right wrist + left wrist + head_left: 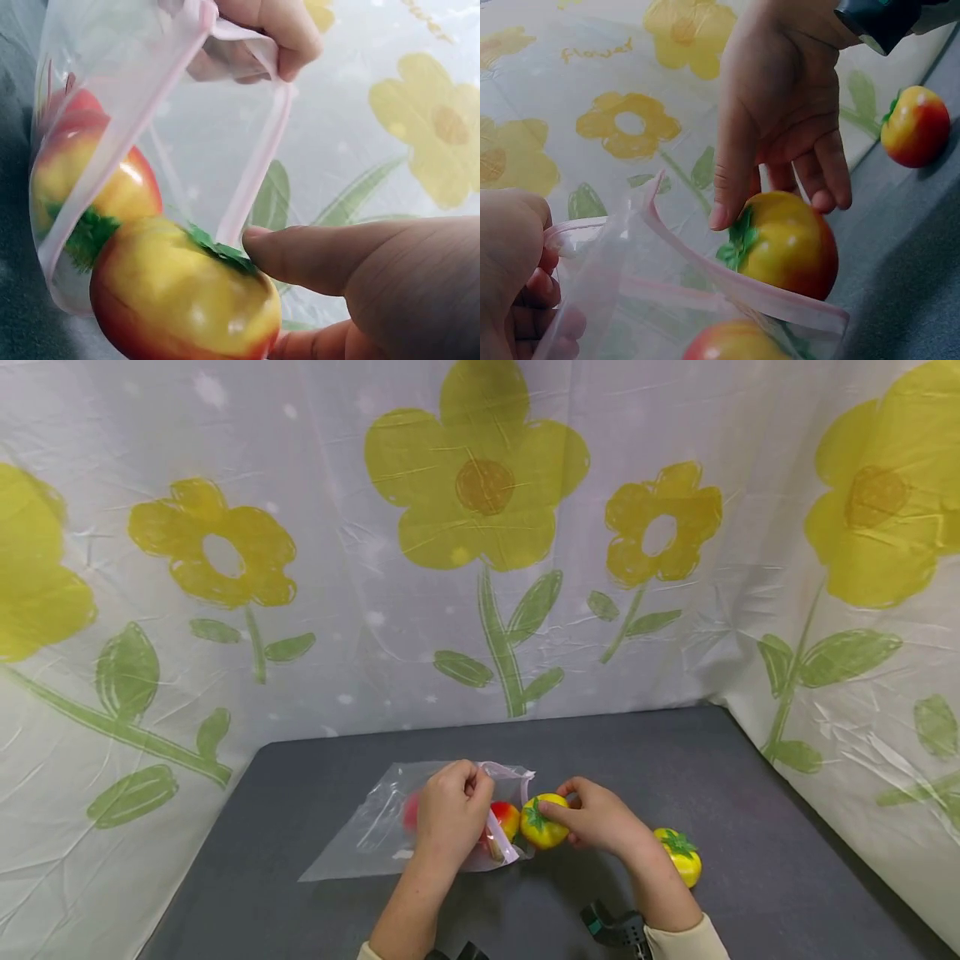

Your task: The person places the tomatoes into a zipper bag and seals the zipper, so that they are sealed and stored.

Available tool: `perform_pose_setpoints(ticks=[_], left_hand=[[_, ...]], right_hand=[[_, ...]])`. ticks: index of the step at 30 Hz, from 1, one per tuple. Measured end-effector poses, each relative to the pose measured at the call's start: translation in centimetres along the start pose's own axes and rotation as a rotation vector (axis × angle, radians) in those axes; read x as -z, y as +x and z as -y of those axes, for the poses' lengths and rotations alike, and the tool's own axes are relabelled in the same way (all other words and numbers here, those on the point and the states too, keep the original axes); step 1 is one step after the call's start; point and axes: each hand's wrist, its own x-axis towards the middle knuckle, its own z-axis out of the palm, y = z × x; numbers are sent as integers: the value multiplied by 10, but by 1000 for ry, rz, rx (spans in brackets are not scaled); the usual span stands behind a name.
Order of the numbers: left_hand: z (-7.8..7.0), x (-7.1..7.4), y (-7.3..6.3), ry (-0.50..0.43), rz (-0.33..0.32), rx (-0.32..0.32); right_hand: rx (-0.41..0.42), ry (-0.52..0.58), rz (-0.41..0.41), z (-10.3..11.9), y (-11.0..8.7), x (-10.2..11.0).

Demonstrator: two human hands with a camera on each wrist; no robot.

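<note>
A clear plastic bag [378, 814] with a pink zip edge lies on its side, its mouth facing right. My left hand [454, 810] pinches the upper edge of that mouth and holds it raised. Between the thumb and fingers of my right hand [600, 814] is a yellow-red toy persimmon [187, 292] with green leaves, right at the bag's opening. Inside the bag, near the mouth, sits another red-yellow fruit [94, 169] with green leaves. Deeper in, a reddish fruit [411, 810] is partly hidden behind my left hand.
A second yellow-red persimmon [678, 857] lies on the dark grey table [337, 927], right beside my right forearm. Behind the table hangs a pale curtain [330, 635] printed with yellow flowers. A black wrist device [618, 931] is at my right wrist.
</note>
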Motion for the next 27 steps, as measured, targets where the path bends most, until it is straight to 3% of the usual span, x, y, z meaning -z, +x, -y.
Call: perform_pose_setpoints(ticks=[10,23,27], left_hand=[[3,-2,1,-32,-10,-15],[3,0,2,-60,-38,-45],[3,1,2,-83,-40,-55]], right_hand=[[15,171,26,0,5,-8],[82,176,18,5,7,-23],[160,147,54,9,5,-24]])
